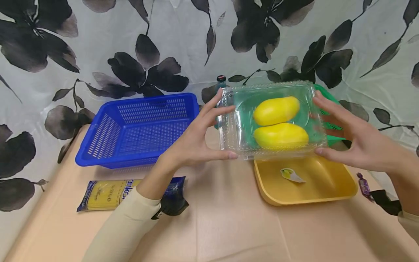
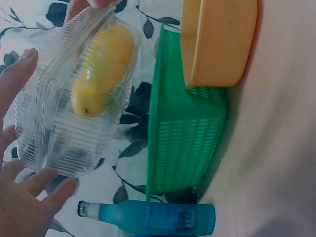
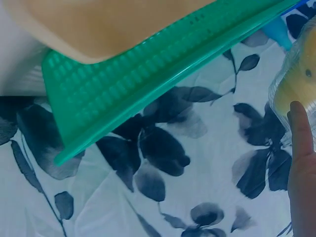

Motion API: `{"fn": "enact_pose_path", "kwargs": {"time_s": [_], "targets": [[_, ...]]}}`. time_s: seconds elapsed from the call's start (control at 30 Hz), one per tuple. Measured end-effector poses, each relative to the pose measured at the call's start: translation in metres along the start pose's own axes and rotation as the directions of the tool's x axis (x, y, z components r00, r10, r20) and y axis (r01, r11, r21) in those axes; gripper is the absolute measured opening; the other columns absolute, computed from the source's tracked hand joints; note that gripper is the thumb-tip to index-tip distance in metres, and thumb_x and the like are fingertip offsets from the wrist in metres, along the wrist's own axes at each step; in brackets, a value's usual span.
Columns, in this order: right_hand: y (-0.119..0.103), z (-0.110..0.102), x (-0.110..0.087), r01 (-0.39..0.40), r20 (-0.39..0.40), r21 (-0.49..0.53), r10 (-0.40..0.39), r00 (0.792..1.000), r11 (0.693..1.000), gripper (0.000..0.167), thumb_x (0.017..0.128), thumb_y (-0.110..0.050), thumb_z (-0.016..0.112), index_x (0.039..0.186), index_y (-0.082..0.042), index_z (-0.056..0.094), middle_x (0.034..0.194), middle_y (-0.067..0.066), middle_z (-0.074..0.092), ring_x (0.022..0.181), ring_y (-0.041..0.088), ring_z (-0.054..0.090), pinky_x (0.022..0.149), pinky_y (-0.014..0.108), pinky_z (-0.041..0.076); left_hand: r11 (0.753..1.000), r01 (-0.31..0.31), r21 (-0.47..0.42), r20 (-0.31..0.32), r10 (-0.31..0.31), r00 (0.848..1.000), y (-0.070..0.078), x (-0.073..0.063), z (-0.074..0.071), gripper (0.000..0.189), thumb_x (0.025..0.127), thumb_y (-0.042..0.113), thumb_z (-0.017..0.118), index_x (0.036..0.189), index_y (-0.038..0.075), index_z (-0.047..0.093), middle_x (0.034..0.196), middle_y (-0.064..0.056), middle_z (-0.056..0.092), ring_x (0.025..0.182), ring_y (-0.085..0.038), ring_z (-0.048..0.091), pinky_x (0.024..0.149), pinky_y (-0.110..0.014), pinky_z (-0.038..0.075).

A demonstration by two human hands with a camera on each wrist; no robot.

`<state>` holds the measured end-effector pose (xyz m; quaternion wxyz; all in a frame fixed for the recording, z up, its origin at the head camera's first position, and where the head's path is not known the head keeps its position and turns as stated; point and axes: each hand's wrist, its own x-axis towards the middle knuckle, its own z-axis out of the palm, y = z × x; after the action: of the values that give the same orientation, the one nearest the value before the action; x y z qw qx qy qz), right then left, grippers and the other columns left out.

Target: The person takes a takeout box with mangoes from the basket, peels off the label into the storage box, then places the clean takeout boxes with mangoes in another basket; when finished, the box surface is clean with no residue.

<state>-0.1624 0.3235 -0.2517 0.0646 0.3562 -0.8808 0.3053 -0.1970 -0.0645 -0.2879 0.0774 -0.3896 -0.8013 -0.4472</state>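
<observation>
Raised over the table is a clear plastic clamshell box (image 1: 230, 127), its lid down, with two yellow mangoes (image 1: 276, 111) lying inside. My left hand (image 1: 191, 142) holds its left end, thumb along the near edge and fingers at the far side. At the opposite end my right hand (image 1: 360, 140) grips the box, fingers spread around the side and thumb at the near corner. The left wrist view shows the box (image 2: 64, 133) from its end, with one mango (image 2: 106, 66) plainly visible. In the right wrist view only part of the box and a finger appear.
Below the box stands a yellow tub (image 1: 307, 194) containing a small sticker-like scrap (image 1: 291, 175). Behind are a green basket (image 2: 185, 153) and blue bottle (image 2: 163, 217). A blue basket (image 1: 83, 159), a yellow pasta packet (image 1: 108, 194) and a purple-wrapped sweet (image 1: 364, 185) also lie about.
</observation>
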Motion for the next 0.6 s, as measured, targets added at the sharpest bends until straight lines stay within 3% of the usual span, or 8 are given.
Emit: {"fn": "enact_pose_path", "kwargs": {"time_s": [0.2, 0.37, 0.5, 0.6], "targets": [[0.019, -0.015, 0.005, -0.087, -0.014, -0.019, 0.086, 0.996, 0.996, 0.120, 0.072, 0.021, 0.079, 0.167, -0.018, 0.016, 0.174, 0.002, 0.006, 0.134, -0.011, 0.039, 0.097, 0.004, 0.037, 0.999, -0.009, -0.044, -0.040, 0.007, 0.999, -0.012, 0.030, 0.012, 0.081, 0.075, 0.031, 0.093, 0.146, 0.018, 0.055, 0.173, 0.010, 0.007, 0.155, -0.009, 0.020, 0.111, -0.044, 0.046], [0.036, -0.023, 0.017, -0.157, -0.024, 0.074, 0.159, 0.987, 0.985, 0.111, 0.080, 0.021, 0.070, 0.166, -0.025, 0.017, 0.174, -0.003, 0.005, 0.137, -0.008, 0.038, 0.099, 0.003, 0.036, 0.996, -0.031, -0.083, -0.102, 0.022, 0.995, -0.022, 0.049, 0.022, 0.076, 0.078, 0.028, 0.091, 0.146, 0.016, 0.056, 0.173, 0.005, 0.013, 0.156, -0.007, 0.018, 0.113, -0.042, 0.044], [0.049, -0.023, 0.021, -0.197, -0.014, 0.149, 0.201, 0.980, 0.969, 0.106, 0.083, 0.021, 0.064, 0.166, -0.025, 0.016, 0.174, -0.004, 0.001, 0.143, -0.001, 0.036, 0.092, 0.001, 0.040, 0.993, -0.006, -0.117, -0.127, -0.009, 0.992, -0.028, 0.061, 0.034, 0.073, 0.080, 0.027, 0.090, 0.144, 0.016, 0.058, 0.172, 0.002, 0.019, 0.154, -0.008, 0.023, 0.112, -0.036, 0.045], [0.061, -0.024, 0.022, -0.228, -0.008, 0.155, 0.232, 0.973, 0.961, 0.104, 0.086, 0.021, 0.062, 0.166, -0.025, 0.015, 0.174, -0.006, -0.004, 0.150, 0.009, 0.032, 0.090, 0.000, 0.041, 0.990, 0.025, -0.135, -0.109, -0.040, 0.993, -0.030, 0.073, 0.042, 0.071, 0.082, 0.030, 0.088, 0.144, 0.018, 0.058, 0.171, 0.006, 0.018, 0.154, -0.007, 0.024, 0.113, -0.036, 0.044]]}}
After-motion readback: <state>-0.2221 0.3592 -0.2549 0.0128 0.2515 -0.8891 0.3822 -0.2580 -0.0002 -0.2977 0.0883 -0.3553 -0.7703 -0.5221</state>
